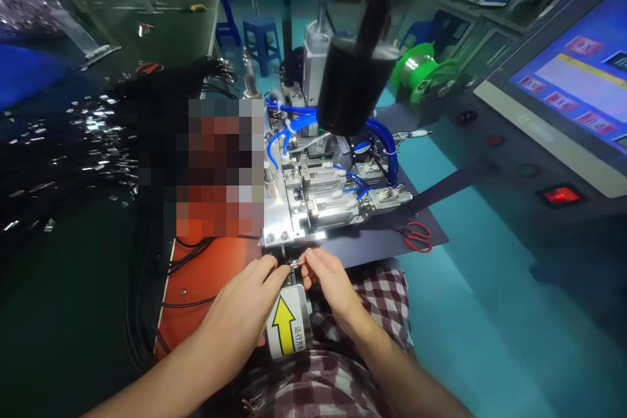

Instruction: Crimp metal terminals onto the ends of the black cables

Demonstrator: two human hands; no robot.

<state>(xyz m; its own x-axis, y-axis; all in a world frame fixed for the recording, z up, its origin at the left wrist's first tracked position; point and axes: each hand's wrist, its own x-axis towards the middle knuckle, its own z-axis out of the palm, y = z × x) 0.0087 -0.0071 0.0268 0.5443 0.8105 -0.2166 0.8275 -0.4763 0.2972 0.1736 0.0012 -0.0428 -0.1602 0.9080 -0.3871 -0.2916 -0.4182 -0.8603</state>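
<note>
My right hand (329, 277) pinches thin coloured wires (298, 263), red and greenish, between thumb and fingertips. Close on its left, my left hand (251, 287) has its fingers closed at the other end of the wires; what sits in them is hidden. Both hands meet at the near edge of a metal machine (323, 199) with blue air tubes. Just below the fingertips is a rounded housing (294, 320) bearing a yellow arrow. Black cables (196, 251) run over the orange surface (230, 261) beside my left hand.
Red-handled scissors (418, 237) lie on the dark plate to the right. A black cylinder (350, 85) hangs over the machine, near a green spool (418, 72). A control screen (578, 78) stands at right. Many black cables (98, 117) with shiny ends lie at left.
</note>
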